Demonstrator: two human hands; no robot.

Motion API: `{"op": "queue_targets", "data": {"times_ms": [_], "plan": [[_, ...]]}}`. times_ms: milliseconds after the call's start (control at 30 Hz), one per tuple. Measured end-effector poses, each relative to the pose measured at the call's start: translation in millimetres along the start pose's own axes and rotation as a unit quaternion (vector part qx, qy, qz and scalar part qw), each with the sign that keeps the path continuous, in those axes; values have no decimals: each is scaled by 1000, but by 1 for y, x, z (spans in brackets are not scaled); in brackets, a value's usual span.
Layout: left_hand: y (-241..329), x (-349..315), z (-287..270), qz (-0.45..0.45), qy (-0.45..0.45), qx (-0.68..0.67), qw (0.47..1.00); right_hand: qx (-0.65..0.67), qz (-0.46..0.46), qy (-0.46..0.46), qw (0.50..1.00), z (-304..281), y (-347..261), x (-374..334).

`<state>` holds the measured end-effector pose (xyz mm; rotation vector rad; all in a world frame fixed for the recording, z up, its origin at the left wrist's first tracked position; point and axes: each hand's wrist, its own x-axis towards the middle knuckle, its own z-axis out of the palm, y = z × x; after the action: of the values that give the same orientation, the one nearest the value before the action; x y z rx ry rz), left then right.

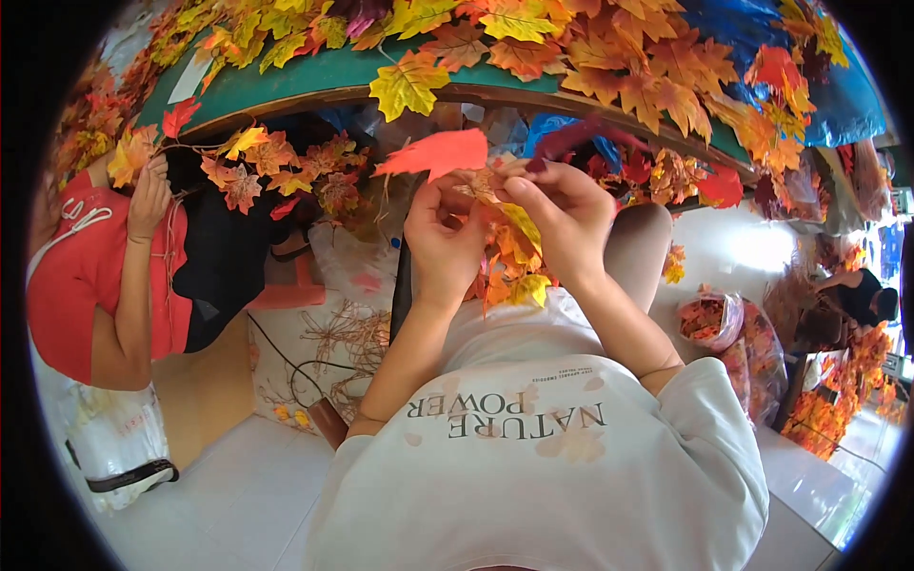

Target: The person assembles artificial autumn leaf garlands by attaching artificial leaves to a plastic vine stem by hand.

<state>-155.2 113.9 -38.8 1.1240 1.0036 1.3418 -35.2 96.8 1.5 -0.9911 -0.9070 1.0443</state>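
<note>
Both my hands are raised close together above my lap, fingers pinched around artificial maple leaves. My left hand (446, 238) is closed at the stem of a bright red leaf (438, 155), which sticks out to the left above it. Thumb and fingers of my right hand (564, 214) meet beside it, by a dark red leaf (581, 140) smeared by motion. Between and below the hands hangs a bunch of yellow and orange leaves (514, 252), part of it on my lap. The exact stem or joint between my fingertips is too small to make out.
A green-topped table (314, 93) edged in wood stands ahead, heaped with yellow and orange leaves (647, 57). At left, a co-worker in a red top (76, 276) handles a leaf branch (271, 162). Loose brown stems (347, 347) lie on the floor; a leaf-filled plastic bag (709, 319) stands at right.
</note>
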Motion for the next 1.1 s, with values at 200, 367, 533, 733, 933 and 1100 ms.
{"op": "queue_targets", "data": {"times_ms": [200,367,533,733,933,1100], "plan": [[4,-13,16,4,-42,-48,998,34,16,33,999,-4,8,-21],[29,-16,22,-55,-63,-146,986,306,207,100,924,-25,25,-19],[23,-19,27,-51,-68,-145,986,355,262,87,893,-30,30,-21],[16,-17,27,-63,-71,-123,988,367,259,82,889,-27,34,-22],[10,-15,26,-69,-68,-123,988,357,266,102,890,-27,34,-21],[9,-15,26,-77,-58,-126,987,342,227,98,906,-23,34,-24]]}}
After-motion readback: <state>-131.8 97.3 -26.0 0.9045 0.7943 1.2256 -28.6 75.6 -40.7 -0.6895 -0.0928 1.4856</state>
